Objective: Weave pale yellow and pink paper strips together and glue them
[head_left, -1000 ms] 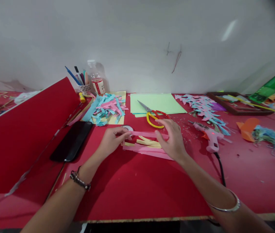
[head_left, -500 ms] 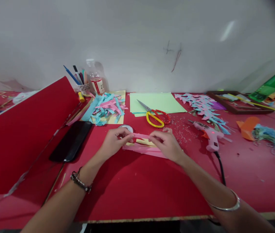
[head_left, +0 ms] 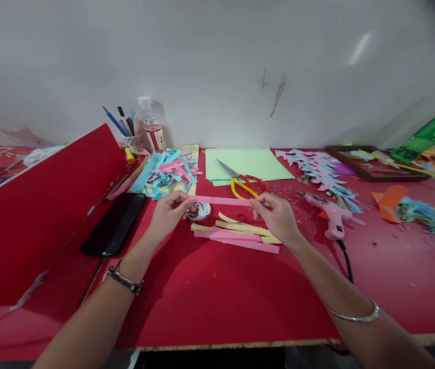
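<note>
A long pink paper strip (head_left: 223,201) is stretched level above the red table (head_left: 217,297). My left hand (head_left: 169,212) pinches its left end and my right hand (head_left: 274,215) pinches its right end. Under the strip lie several loose pink and yellow strips (head_left: 236,233). A small white tape roll (head_left: 199,210) sits just right of my left fingertips. Scissors with yellow and red handles (head_left: 245,184) lie behind the strip, partly on green paper sheets (head_left: 246,163).
A pink glue gun (head_left: 330,215) with a black cord lies right of my right hand. A black phone (head_left: 114,222) and a raised red board (head_left: 36,215) are on the left. Piles of blue and pink cuttings (head_left: 169,171), a pen cup (head_left: 130,134) and a bottle (head_left: 152,127) stand behind.
Both hands lifted the pink strip off the pile and drew apart, pulling it straight. The tape roll and the strips below are uncovered now.
</note>
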Motion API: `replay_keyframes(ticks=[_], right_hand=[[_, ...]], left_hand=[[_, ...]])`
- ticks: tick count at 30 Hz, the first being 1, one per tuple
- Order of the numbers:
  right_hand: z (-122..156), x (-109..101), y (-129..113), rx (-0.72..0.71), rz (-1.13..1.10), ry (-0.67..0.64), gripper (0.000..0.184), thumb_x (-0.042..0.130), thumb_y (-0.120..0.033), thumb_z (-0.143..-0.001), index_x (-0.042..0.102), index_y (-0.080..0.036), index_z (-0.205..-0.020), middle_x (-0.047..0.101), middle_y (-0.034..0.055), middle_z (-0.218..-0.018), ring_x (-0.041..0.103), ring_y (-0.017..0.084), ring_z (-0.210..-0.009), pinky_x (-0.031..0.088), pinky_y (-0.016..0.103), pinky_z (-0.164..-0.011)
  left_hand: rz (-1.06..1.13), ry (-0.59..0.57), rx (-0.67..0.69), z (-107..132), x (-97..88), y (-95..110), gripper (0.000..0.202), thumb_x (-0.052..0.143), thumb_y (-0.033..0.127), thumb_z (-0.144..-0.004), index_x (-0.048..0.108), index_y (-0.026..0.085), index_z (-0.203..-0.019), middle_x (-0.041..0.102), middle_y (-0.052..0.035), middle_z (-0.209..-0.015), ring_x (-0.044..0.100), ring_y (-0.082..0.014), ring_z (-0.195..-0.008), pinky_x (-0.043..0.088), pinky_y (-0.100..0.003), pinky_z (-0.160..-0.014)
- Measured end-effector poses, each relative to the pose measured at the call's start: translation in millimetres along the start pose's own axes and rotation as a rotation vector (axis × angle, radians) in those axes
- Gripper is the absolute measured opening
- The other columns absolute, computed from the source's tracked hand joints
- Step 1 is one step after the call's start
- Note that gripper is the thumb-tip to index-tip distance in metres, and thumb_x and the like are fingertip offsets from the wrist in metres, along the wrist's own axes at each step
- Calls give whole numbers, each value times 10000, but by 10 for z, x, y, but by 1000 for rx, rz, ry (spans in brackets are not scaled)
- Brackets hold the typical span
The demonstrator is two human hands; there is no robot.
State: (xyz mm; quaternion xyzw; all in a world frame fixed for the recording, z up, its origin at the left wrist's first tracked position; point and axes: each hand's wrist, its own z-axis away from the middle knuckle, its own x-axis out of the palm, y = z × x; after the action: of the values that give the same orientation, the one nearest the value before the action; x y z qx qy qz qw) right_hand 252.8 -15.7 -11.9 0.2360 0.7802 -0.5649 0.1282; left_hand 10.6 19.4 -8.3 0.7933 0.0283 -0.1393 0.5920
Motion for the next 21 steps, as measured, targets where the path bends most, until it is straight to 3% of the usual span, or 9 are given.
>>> replay_keyframes(ticks=[5,8,14,21], right_hand=[[-12,-7,-26,92,-119,-23,308,480,-368,-800,516,-181,-559,589,-11,-494,523,99,-480,401,219,-560],[-23,-17,-1,61,-109,-55,307,447,-373,-818,521,-182,-590,612,-4,-518,552,109,-529,414,228,-615],[-26,-30,77,-39,37,-28,361,410,-419,-837,472,-195,-562,482,-38,-400,435,96,-407,352,224,-506],[-24,-31,95,-88,86,-16,367,403,-402,-843,459,-199,-542,465,-41,-392,442,97,-412,348,220,-501]], left_hand=[[18,14,3,-2,-3,-16,198,547,301,-737,537,153,-606,568,28,-535,433,-54,-428,361,-175,-446],[29,30,8,-11,-6,-34,183,551,293,-733,537,151,-618,571,27,-540,430,-52,-433,360,-173,-449],[23,29,8,-5,-1,-24,186,546,286,-736,535,151,-607,574,22,-538,439,-55,-440,366,-173,-455],[-22,30,18,-17,-36,-66,209,561,321,-721,559,148,-604,579,17,-521,443,-62,-434,370,-178,-446]])
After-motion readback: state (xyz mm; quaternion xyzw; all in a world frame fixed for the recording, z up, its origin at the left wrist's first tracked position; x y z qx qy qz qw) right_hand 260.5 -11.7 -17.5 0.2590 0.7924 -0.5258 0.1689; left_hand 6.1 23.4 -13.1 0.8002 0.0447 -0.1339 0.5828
